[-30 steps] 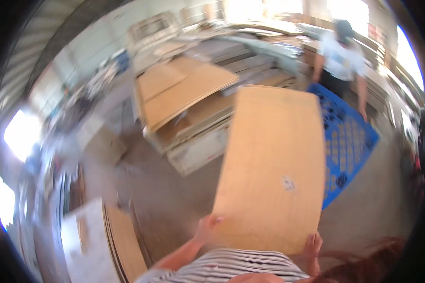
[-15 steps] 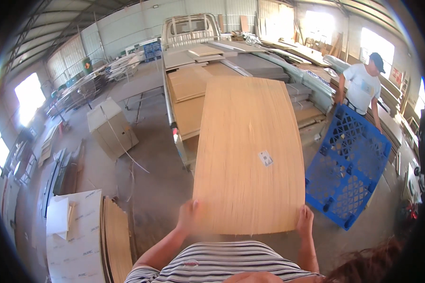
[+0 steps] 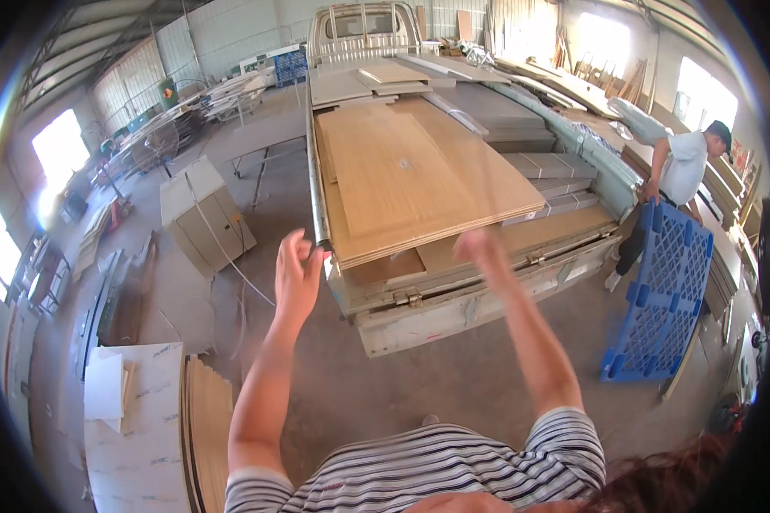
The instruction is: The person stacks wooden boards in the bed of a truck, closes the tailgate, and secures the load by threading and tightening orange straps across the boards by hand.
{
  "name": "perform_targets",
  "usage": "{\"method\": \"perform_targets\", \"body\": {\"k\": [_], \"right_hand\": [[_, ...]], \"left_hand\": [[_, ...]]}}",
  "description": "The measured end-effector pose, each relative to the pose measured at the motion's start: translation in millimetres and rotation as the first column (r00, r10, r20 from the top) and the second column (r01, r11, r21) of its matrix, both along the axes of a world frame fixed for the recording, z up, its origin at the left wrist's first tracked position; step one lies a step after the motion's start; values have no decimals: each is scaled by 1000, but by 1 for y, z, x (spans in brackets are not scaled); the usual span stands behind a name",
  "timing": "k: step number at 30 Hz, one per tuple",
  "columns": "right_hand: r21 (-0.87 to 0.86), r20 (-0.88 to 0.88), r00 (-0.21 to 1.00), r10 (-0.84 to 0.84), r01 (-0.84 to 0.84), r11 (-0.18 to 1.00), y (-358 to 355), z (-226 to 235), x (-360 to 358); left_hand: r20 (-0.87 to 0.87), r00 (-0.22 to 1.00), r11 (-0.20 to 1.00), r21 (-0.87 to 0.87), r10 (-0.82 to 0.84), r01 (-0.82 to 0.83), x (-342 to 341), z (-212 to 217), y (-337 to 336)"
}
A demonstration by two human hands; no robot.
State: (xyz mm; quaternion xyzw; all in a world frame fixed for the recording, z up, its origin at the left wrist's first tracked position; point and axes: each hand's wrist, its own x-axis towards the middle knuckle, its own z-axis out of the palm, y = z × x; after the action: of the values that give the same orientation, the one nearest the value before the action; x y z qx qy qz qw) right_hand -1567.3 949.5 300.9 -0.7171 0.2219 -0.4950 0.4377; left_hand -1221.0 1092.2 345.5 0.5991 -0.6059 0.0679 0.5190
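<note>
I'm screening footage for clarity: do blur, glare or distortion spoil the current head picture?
Head view: the right hand is blurred, while the left hand is clearer; head view: the wooden boards stay readable; head view: windows at both sides glare nearly white; head view: fisheye distortion bends straight edges toward the rim, and the corners go black.

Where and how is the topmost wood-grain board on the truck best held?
Grip the wood-grain board, probably by its near edge, one hand toward each corner, from the tailgate side: it lies flat, that straight edge facing the person.
</note>
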Motion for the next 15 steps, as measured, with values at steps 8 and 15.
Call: {"method": "perform_targets", "body": {"k": [8, 15], "right_hand": [[931, -135, 981, 140, 77, 357, 75, -325, 18], [982, -185, 865, -467, 140, -130, -1, -510, -23]], "left_hand": [[224, 970, 956, 254, 91, -148, 57, -68, -110], [234, 972, 839, 536, -39, -95, 30, -51, -162]]}}
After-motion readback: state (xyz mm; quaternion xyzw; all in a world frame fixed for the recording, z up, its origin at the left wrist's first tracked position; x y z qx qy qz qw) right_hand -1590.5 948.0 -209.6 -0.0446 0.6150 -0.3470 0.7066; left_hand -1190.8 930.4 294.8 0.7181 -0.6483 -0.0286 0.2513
